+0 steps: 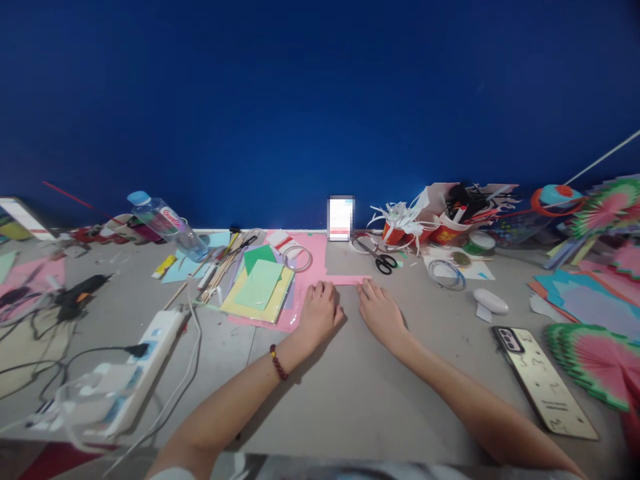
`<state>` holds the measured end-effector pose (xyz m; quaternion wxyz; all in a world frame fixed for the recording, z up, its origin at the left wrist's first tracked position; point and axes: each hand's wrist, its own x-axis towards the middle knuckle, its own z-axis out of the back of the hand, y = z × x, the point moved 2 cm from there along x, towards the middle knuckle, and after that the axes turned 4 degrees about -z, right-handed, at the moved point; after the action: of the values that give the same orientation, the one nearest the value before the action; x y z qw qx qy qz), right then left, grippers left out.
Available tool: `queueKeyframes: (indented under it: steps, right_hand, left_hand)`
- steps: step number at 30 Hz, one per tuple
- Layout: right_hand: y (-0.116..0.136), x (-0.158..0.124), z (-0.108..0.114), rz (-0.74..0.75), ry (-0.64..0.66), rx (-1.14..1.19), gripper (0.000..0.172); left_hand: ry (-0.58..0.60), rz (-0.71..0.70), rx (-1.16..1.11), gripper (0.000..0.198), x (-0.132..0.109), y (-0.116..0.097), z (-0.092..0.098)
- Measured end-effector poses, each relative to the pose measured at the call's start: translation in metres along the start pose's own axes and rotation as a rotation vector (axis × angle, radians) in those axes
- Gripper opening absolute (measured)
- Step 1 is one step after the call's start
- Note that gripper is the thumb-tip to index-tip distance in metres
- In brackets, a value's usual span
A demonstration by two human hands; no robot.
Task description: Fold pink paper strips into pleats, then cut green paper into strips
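A narrow pink paper strip lies across the grey table, stretched between both hands. My left hand, with a dark beaded bracelet on the wrist, has its bent fingers closed on the strip's left end. At the other end, my right hand has its fingers drawn together on the strip. The fingertips of both hands press low against the tabletop, and the thumbs are partly hidden. Left of my left hand sit green and yellow paper sheets on a larger pink sheet. Black-handled scissors lie beyond my right hand.
A phone with a lit screen leans on the blue wall. A bottle tilts at left, above a power strip with cables. To the right are red cups, a patterned phone and a folded paper fan.
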<state>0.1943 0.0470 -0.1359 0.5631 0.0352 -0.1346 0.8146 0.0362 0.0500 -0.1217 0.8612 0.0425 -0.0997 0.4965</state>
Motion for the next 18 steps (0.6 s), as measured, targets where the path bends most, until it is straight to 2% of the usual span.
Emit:
queueKeyframes:
  steps: [6, 9, 14, 18]
  right_hand:
    - [-0.019, 0.01, 0.001, 0.023, 0.018, 0.149, 0.04]
    - [-0.023, 0.011, 0.003, 0.051, 0.057, 0.143, 0.038]
    - [-0.007, 0.005, 0.008, 0.023, 0.053, 0.013, 0.051]
    - [0.006, 0.004, 0.011, -0.004, 0.068, -0.02, 0.051]
  left_hand:
    - [0.038, -0.057, 0.043, 0.036, 0.012, 0.011, -0.001]
    - [0.038, -0.082, 0.062, 0.038, 0.012, 0.015, -0.001]
    - [0.062, -0.082, 0.059, 0.045, 0.006, 0.012, 0.0]
    - [0.062, -0.01, 0.034, 0.051, 0.002, 0.003, -0.001]
